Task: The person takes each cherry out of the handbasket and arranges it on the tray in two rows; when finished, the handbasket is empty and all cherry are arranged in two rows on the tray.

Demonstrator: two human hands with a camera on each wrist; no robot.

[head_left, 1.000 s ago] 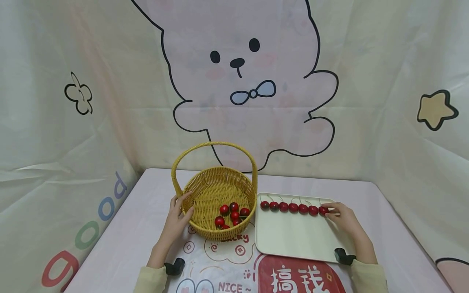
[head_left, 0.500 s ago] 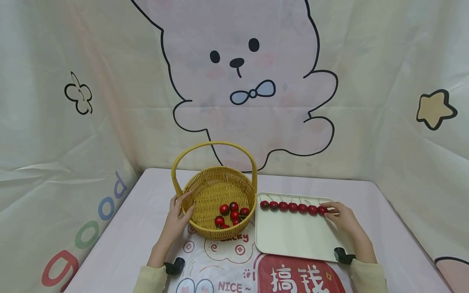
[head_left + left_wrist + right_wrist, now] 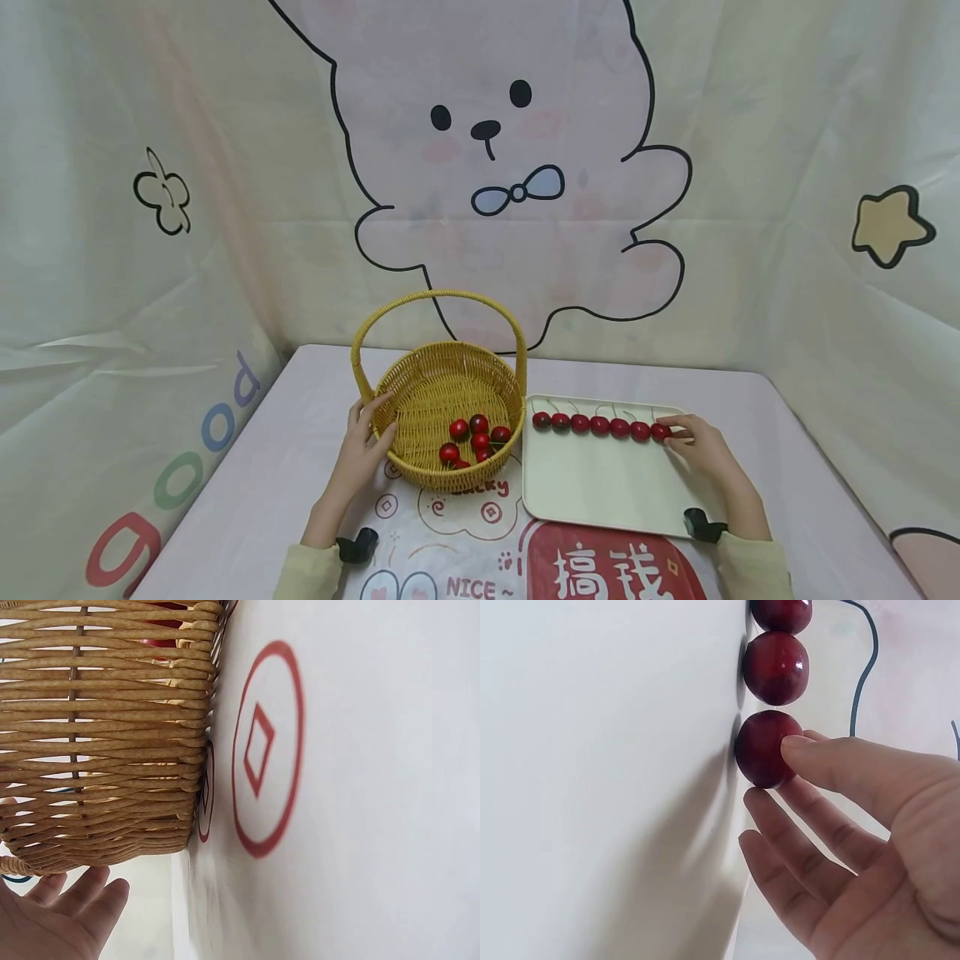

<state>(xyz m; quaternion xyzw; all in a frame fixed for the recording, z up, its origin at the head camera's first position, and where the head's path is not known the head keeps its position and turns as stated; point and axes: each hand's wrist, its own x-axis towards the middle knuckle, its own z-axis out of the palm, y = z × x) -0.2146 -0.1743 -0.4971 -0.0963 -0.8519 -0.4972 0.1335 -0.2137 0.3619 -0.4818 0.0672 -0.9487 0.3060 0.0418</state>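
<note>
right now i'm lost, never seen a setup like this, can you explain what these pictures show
There's no machine, just a person's two bare hands working at a table. The wide picture comes from a camera worn on the head, looking forward and down. The two close-ups come from cameras on the wrists, one per hand. On the table stand a yellow woven basket with cherries inside and, beside it, a pale tray with a row of seven cherries. The left hand rests on the basket's rim. The right hand pinches the end cherry of the row.
</note>
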